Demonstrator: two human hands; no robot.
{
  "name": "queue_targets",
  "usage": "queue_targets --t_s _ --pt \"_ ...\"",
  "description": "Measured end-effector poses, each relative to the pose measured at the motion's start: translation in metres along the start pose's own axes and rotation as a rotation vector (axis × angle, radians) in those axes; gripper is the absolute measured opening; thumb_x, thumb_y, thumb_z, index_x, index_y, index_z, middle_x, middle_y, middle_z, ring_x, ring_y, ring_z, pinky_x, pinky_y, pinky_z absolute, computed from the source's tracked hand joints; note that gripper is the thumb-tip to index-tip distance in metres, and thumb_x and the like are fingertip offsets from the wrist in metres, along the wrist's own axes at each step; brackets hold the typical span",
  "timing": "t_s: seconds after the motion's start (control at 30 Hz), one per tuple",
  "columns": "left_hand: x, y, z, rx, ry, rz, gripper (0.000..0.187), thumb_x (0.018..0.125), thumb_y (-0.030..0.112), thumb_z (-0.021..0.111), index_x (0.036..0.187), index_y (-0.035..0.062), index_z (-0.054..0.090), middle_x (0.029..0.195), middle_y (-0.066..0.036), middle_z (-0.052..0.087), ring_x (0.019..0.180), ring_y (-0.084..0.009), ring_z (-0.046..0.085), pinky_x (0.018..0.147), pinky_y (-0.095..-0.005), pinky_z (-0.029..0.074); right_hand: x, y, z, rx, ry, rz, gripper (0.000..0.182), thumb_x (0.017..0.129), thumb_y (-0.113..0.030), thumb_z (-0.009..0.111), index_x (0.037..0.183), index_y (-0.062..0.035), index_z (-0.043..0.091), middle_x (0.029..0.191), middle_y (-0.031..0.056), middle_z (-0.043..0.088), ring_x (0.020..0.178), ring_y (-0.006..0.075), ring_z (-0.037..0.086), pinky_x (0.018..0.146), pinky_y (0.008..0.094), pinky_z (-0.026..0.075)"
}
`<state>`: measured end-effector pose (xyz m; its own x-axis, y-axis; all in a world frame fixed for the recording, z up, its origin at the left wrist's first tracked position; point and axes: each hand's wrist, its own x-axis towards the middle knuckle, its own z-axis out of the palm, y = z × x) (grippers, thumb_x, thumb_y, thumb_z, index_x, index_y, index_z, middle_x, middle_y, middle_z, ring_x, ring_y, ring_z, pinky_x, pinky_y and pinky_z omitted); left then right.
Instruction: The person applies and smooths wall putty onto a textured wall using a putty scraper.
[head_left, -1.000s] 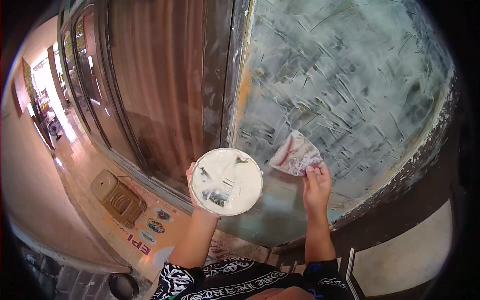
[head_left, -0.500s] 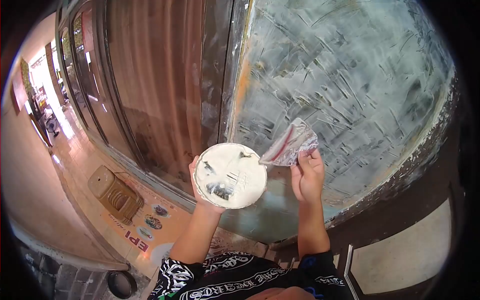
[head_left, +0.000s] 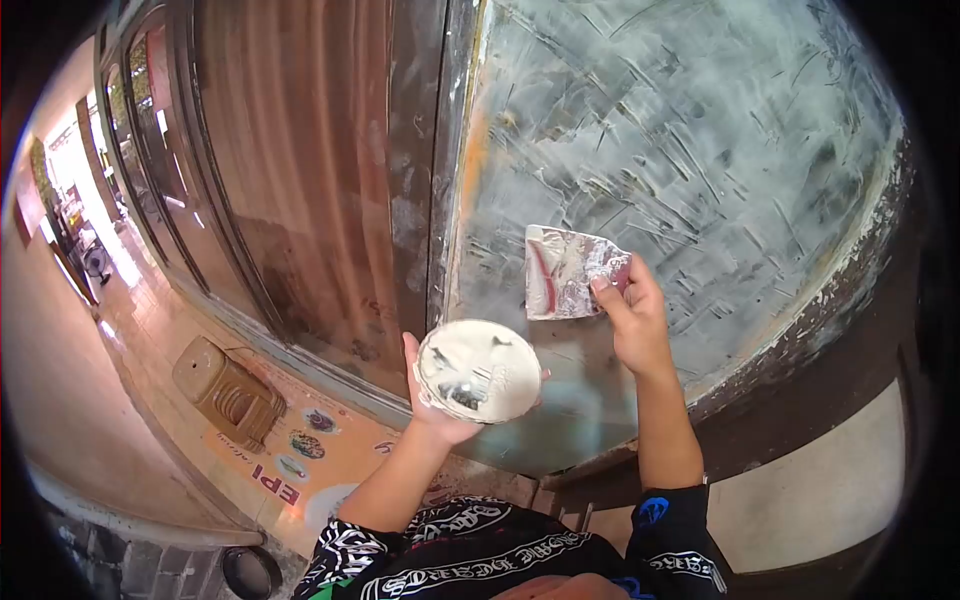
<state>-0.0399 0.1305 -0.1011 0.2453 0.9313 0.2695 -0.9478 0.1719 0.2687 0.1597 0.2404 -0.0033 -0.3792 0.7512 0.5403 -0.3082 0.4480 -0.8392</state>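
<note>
In the head view, the left hand (head_left: pixel 440 425) holds a round, shallow, pale container of creamy white paste (head_left: pixel 515 380) from below, its fingers gripping the sides. The right hand (head_left: pixel 642 325) has its fingers closed on a thin, flat, paste-smeared scraper with a red stripe (head_left: pixel 562 272), in front of a grey-green panel (head_left: pixel 650 130). White streaks already cover much of that panel; darker patches remain, so coverage looks uneven. Paste is left around 2 dark marks and 1 larger bare patch.
</note>
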Motion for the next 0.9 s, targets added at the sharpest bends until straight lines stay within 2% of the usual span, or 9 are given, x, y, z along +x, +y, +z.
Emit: queue_targets --t_s 0.1,0.2,0.3,0.47,0.7,0.77,0.8,0.83,0.9 --pt "-0.003 -0.008 0.0 -0.028 0.126 0.026 0.112 0.072 0.094 0.039 0.151 0.0142 0.037 0.152 -0.023 0.038 0.134 -0.0608 0.033 0.103 -0.0783 0.027 -0.006 -0.002 -0.001 0.035 -0.001 0.004 0.02 0.098 -0.004 0.058 0.117 0.0005 0.054 0.109 0.0043 0.065 0.098 0.009 0.059 0.087 0.0268 0.047" --pt "-0.002 -0.009 0.006 -0.194 -0.126 -0.165 0.11 0.074 0.089 0.048 0.153 0.0143 0.031 0.153 -0.026 0.033 0.135 -0.0624 0.028 0.105 -0.0766 0.027 -0.009 -0.004 -0.001 0.07 0.007 0.014 0.021 0.098 -0.004 0.057 0.119 0.0008 0.054 0.11 0.0045 0.065 0.099 0.0093 0.06 0.089 0.027 0.047" --pt "-0.001 -0.011 0.015 -0.101 -0.073 -0.174 0.11 0.073 0.088 0.049 0.153 0.0137 0.033 0.153 -0.026 0.033 0.135 -0.0627 0.028 0.104 -0.0765 0.028 -0.011 -0.006 -0.008 0.075 0.002 0.013 0.025 0.098 -0.004 0.057 0.122 0.0014 0.053 0.112 0.0049 0.064 0.101 0.0101 0.06 0.091 0.0279 0.047" --pt "0.004 -0.016 0.026 -0.156 0.116 0.025 0.112 0.071 0.09 0.049 0.151 0.012 0.035 0.154 -0.027 0.031 0.137 -0.0626 0.025 0.107 -0.0705 0.033 -0.014 -0.017 -0.01 0.114 0.021 -0.011 0.025 0.097 -0.004 0.058 0.121 0.0012 0.054 0.114 0.0055 0.065 0.103 0.0107 0.059 0.093 0.0288 0.046" --pt "0.006 -0.017 0.032 -0.076 -0.135 -0.043 0.111 0.071 0.093 0.044 0.149 0.0141 0.039 0.154 -0.022 0.035 0.137 -0.0633 0.023 0.112 -0.0688 0.026 -0.017 -0.025 -0.011 0.111 0.021 -0.018 0.026 0.096 -0.004 0.058 0.121 0.0009 0.055 0.114 0.0051 0.065 0.104 0.0106 0.059 0.093 0.0289 0.045" --pt "0.006 -0.021 0.039 -0.06 0.116 0.174 0.112 0.071 0.092 0.046 0.151 0.0146 0.036 0.155 -0.023 0.033 0.138 -0.0628 0.022 0.111 -0.0713 0.026 -0.016 -0.024 -0.014 0.117 0.011 -0.026 0.026 0.096 -0.004 0.058 0.122 0.001 0.055 0.114 0.0053 0.065 0.104 0.0109 0.059 0.094 0.029 0.045" --pt "0.006 -0.012 0.031 0.152 -0.096 0.049 0.114 0.069 0.092 0.05 0.153 0.0164 0.031 0.156 -0.024 0.029 0.14 -0.0602 0.021 0.108 -0.0759 0.025 -0.016 -0.024 -0.016 0.122 0.005 -0.031 0.026 0.097 -0.004 0.058 0.122 0.001 0.055 0.114 0.0054 0.065 0.104 0.0111 0.06 0.094 0.029 0.045" --pt "0.004 -0.013 0.027 0.157 -0.093 0.055 0.114 0.069 0.092 0.05 0.153 0.0164 0.031 0.156 -0.024 0.029 0.14 -0.0602 0.021 0.108 -0.0759 0.025 -0.016 -0.024 -0.017 0.127 -0.001 -0.032 0.026 0.097 -0.004 0.058 0.122 0.001 0.055 0.114 0.0054 0.065 0.104 0.0111 0.06 0.094 0.029 0.045" --pt "0.0 -0.015 0.024 -0.059 -0.28 -0.041 0.118 0.066 0.092 0.051 0.154 0.0178 0.028 0.158 -0.024 0.024 0.142 -0.057 0.021 0.105 -0.0789 0.025 -0.016 -0.027 -0.018 0.15 0.01 -0.025 0.026 0.097 -0.004 0.058 0.123 0.001 0.055 0.114 0.0058 0.066 0.104 0.0114 0.06 0.094 0.0291 0.045"
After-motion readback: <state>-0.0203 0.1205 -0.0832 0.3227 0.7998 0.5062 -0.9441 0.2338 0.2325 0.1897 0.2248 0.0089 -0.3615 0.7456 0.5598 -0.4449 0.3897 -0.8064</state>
